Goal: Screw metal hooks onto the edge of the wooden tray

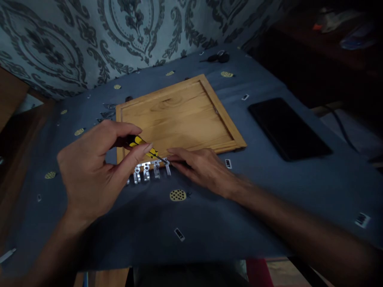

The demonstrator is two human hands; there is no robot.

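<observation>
My left hand point(92, 169) grips a yellow-and-black screwdriver point(143, 146), thumb and fingers pinched round its handle. Its tip points down at a silver metal hook rack point(146, 169) lying at the near edge of a wooden board point(179, 113). My right hand point(203, 167) rests flat on the blue cloth, its fingers pressed against the right end of the rack near the screwdriver tip. Whether it pinches a screw is too small to tell.
A blue patterned cloth point(191, 215) covers the table. A black phone point(289, 128) lies at the right. Dark keys point(220, 57) sit at the far edge below patterned wallpaper. A small metal piece point(107, 113) lies left of the board.
</observation>
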